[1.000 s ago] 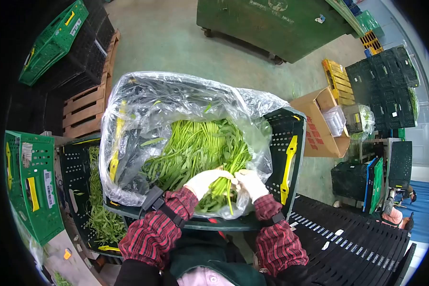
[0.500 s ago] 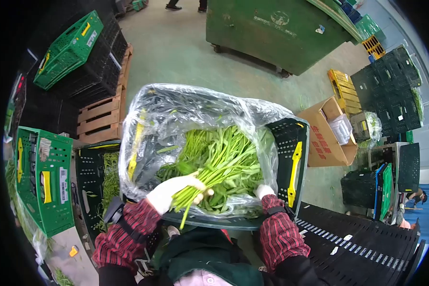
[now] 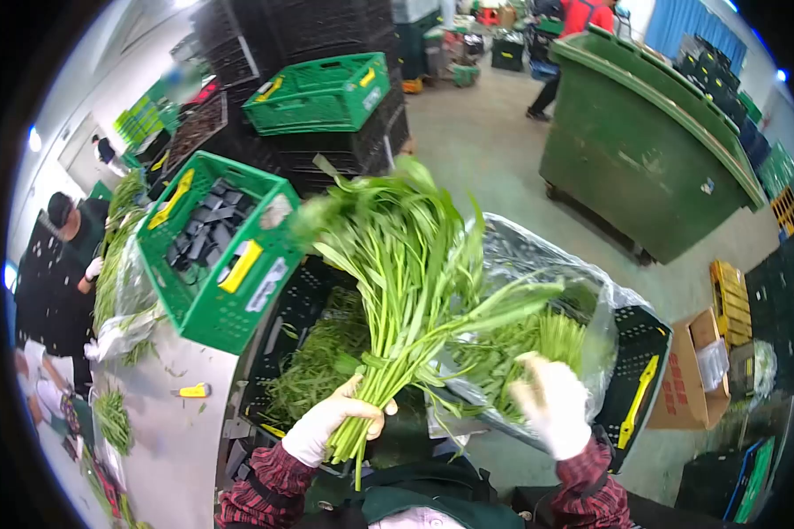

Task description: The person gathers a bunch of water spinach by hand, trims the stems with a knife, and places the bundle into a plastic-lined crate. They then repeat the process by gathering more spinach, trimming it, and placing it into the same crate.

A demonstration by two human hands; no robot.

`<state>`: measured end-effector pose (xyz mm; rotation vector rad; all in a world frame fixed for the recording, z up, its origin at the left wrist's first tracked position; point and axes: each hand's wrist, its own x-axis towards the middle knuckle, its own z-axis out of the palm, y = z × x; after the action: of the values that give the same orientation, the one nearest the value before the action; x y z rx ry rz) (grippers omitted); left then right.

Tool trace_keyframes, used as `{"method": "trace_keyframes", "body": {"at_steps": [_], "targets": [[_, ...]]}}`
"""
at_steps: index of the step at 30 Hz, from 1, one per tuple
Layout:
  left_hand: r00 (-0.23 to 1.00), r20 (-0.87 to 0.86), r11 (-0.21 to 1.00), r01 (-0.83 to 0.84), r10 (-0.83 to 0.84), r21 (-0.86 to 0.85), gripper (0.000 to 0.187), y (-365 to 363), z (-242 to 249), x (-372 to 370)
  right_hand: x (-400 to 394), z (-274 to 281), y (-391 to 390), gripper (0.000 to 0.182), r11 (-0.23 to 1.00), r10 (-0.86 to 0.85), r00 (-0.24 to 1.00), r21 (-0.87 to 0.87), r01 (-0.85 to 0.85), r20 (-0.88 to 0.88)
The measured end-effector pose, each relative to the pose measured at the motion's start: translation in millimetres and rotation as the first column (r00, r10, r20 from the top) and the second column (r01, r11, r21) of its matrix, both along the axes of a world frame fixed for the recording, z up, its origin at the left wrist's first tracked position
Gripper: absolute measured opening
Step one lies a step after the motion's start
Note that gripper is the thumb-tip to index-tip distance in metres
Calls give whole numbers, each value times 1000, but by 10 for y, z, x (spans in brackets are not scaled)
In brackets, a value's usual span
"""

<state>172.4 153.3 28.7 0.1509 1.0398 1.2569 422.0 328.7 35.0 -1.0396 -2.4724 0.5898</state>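
Observation:
My left hand (image 3: 340,423), in a white glove, is closed round the stems of a bunch of leafy greens (image 3: 397,273). The leaves fan upward and away, over the gap between two dark crates. To the right is a dark crate (image 3: 640,353) lined with a clear plastic bag (image 3: 595,278), with more greens (image 3: 547,344) inside. My gloved right hand (image 3: 551,406) hovers at that crate's near side, its fingers slightly blurred, apart and holding nothing visible. Left of it, another dark crate (image 3: 265,379) contains loose greens (image 3: 322,357), partly covered by the bunch.
A green crate (image 3: 220,309) of small dark pieces stands beside the pale table (image 3: 181,441), where a yellow-handled cutter (image 3: 192,390) lies. A large wheeled green bin (image 3: 644,159) stands ahead right, near a cardboard box (image 3: 692,370). Other people work at the left and far back.
My left hand has lifted the bunch out of the lined crate and carried it left. My right hand has come up from the crate's near edge. The view has turned left.

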Motion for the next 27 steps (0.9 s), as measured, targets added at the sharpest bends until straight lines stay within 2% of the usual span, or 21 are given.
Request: {"method": "trace_keyframes", "body": {"at_steps": [2,3,4,5,7,8,10,11,12,13,14,15,16,17,18,19,21,23,25,26,27], "targets": [[1000,-8,1000,21,-21,-11,47,-361,15,-161,-699,344,-462,47,889,443,877,-219,-403,184],[1000,20,999,9,-8,-41,48,-600,7,-231,-946,209,-733,59,787,617,778,-79,-612,116],[997,63,998,43,-40,-55,47,-864,-59,-309,-1265,-129,-993,56,654,753,657,114,-747,-14],[992,107,994,82,-74,-70,47,-1107,-74,-402,-1500,-136,-1265,51,556,786,608,307,-772,107],[979,165,984,137,-117,-116,33,-1605,-3,-524,-1995,-249,-1672,47,375,827,498,403,-835,260],[977,149,981,169,-153,-101,28,-1854,-9,-710,-2174,-267,-1864,47,358,832,486,410,-839,267],[976,62,967,216,-209,-135,24,-2267,83,-981,-2493,-305,-2214,45,361,927,369,110,-926,60],[971,-2,953,233,-238,-193,25,-2403,226,-1108,-2606,-464,-2375,46,422,905,424,198,-885,-33],[968,36,947,249,-246,-203,35,-2541,224,-1284,-2702,-492,-2559,45,472,881,462,136,-871,-99],[975,103,974,205,-195,-100,47,-2718,156,-1483,-2805,-492,-2713,44,518,850,503,74,-852,-157],[943,-173,959,280,-284,-48,52,-2869,-185,-1794,-2877,-402,-2877,37,575,796,566,-24,-818,-216],[829,-442,929,369,-343,-28,58,-2993,-447,-2050,-2926,-450,-2990,37,660,693,663,-120,-742,-283],[918,-376,988,151,-124,42,55,-3102,-408,-2132,-2980,-426,-3033,38,667,594,734,-309,-678,-329],[952,-290,992,-76,101,96,53,-3179,-380,-2204,-3030,-404,-3067,39,640,482,805,-488,-593,-346],[961,-225,963,-106,164,250,65,-3250,-530,-2294,-3078,-498,-3135,44,419,233,846,-736,-532,-480],[962,-216,959,-107,167,263,65,-3268,-530,-2279,-3103,-504,-3194,44,429,240,849,-733,-528,-471],[776,-594,953,-28,211,302,72,-3218,-534,-2147,-3131,-513,-3285,44,293,156,876,-826,-482,-456],[811,-515,927,-86,278,365,78,-3132,-715,-2099,-3152,-571,-3372,42,234,188,891,-862,-450,-414],[581,-804,984,31,126,176,79,-3072,-851,-2120,-3171,-645,-3415,44,218,162,902,-877,-428,-400],[583,-801,991,-93,137,101,79,-3069,-550,-2056,-3180,-671,-3410,44,221,171,903,-877,-426,-395],[360,-931,984,-181,66,0,75,-3074,-506,-2071,-3188,-689,-3390,43,274,89,907,-865,-420,-412]]}}
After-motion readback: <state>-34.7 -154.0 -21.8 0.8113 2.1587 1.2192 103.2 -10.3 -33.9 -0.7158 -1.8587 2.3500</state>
